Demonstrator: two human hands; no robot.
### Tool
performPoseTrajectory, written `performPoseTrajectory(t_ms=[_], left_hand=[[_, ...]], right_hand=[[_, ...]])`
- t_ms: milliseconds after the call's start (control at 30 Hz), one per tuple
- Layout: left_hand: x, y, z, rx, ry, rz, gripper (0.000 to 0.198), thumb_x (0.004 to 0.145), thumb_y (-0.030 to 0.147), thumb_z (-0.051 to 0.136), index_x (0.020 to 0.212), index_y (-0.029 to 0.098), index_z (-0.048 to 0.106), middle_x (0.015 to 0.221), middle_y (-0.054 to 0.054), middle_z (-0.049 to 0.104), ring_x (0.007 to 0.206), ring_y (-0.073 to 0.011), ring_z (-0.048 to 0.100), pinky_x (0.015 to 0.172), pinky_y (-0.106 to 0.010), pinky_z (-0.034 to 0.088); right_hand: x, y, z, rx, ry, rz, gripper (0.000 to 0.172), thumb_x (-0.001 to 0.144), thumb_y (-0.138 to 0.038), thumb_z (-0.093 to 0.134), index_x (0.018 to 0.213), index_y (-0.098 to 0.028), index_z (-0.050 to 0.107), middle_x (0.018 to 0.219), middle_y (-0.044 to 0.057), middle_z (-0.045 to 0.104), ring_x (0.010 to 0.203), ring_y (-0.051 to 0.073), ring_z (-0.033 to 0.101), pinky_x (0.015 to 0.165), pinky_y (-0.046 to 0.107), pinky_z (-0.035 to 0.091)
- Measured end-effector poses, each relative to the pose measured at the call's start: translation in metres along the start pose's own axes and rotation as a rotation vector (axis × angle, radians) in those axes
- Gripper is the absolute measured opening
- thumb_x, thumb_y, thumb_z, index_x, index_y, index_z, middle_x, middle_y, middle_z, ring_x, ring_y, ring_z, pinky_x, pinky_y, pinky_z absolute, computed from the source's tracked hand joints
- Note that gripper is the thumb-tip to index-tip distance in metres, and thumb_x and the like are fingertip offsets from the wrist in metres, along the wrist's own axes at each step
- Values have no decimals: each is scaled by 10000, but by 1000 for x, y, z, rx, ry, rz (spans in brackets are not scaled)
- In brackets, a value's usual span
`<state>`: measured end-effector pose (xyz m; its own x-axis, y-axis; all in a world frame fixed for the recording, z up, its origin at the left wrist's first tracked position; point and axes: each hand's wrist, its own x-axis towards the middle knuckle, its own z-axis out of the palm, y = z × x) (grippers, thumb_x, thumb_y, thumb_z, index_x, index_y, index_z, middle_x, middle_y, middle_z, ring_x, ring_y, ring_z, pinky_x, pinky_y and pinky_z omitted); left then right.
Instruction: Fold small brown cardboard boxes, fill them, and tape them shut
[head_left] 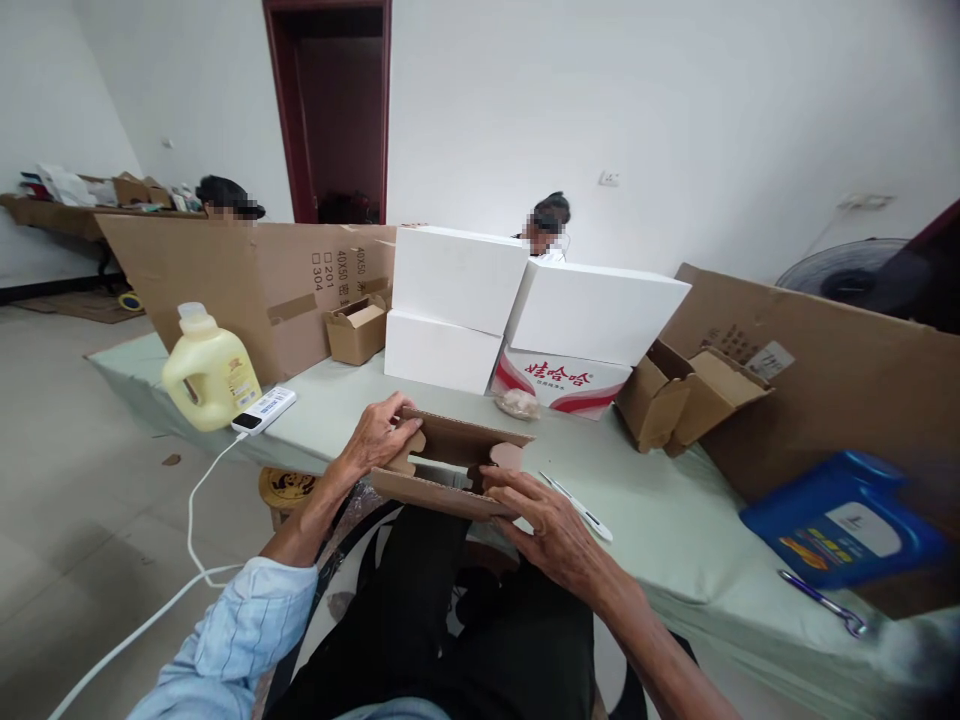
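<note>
A small brown cardboard box [442,490] is held over my lap at the table's near edge. Its top is open, and green tablecloth shows through it. My left hand [379,435] grips the box's left end, thumb on the upper rim. At the right end, my right hand [536,510] has its fingers over the side and a flap, with the thumb beneath the near wall. Just right of the box, a white digital thermometer-like stick [577,507] lies on the cloth. A small clear plastic bundle [517,403] rests beyond the box.
White boxes [457,280] stand stacked at the back, one on a red-and-white carton [562,380]. Small cardboard boxes [682,395] sit to the right. A yellow jug [206,370] and white power bank [264,410] are left; a blue jug [847,520] and wrench [821,602] right. Two people sit behind.
</note>
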<state>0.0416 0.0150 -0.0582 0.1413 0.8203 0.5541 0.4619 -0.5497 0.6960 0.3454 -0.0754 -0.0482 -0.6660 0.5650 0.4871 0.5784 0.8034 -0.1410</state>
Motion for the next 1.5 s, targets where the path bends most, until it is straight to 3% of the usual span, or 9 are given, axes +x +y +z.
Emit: performPoseTrajectory(t_ms=[133,267,433,567,700,833,933,1100,1500], left_hand=[[-9,7,-6,-74,97,228,136,934,256,582,807,217,552,980,-74,763,956,-202,713,912,-355,570],[-17,14,-19,-12,-80,354,254,997,182,486,804,199,651,1138,-125,756,1083,-230,713,990,-402,563],[-22,25,-30,275,-383,263,333,987,211,548,1227,265,772,1449,-100,611,1197,-263,678,1021,-386,560],[-22,36,-37,375,-539,160,310,1010,324,554,1250,269,742,1445,-82,576,1163,-255,677,1016,-368,553],[-15,30,-49,197,-644,123,310,919,403,703,1177,231,710,1431,-89,566,1228,-285,633,1065,-392,524],[-11,6,-63,-169,-696,65,637,725,450,908,1261,266,616,1481,-94,548,1349,-312,564,1066,-410,524],[-16,-9,-65,-386,-673,31,807,609,424,1001,1260,281,547,1590,-140,464,1490,-350,460,1097,-439,493],[-35,-10,-52,-313,-582,2,832,584,335,1012,1221,286,478,1522,-127,503,1439,-336,494,1156,-504,429],[-33,-24,-6,-236,117,-147,873,467,337,1021,1136,259,465,1105,-7,608,1102,-235,617,1071,-422,456]], right_hand=[[8,-1,-6,-69,-112,-9,296,963,-140,618,1223,-274,656,1356,96,681,1134,264,700,865,383,594],[6,-7,-4,-120,-172,0,403,921,-112,658,1285,-282,637,1232,89,664,996,235,703,787,347,581],[-1,-8,3,-138,-82,9,311,891,-97,689,1159,-238,619,1142,91,645,956,242,676,739,342,558],[-7,-3,2,-115,-24,12,180,954,-162,681,933,-250,525,1001,60,632,880,228,628,698,328,507],[-13,7,0,-88,78,39,205,998,-245,670,916,-247,481,968,57,596,838,222,586,682,325,471],[-19,21,3,-7,147,82,198,997,-295,688,937,-244,507,1027,65,573,869,212,588,722,319,489],[-23,33,10,63,243,117,220,976,-331,727,937,-244,529,1007,54,555,857,201,578,708,306,489],[-23,44,17,138,310,168,255,946,-339,763,862,-235,547,1002,47,563,863,193,578,718,302,487],[-27,47,31,391,566,456,263,906,-448,775,834,-219,667,1428,135,573,1323,296,562,983,382,545]])
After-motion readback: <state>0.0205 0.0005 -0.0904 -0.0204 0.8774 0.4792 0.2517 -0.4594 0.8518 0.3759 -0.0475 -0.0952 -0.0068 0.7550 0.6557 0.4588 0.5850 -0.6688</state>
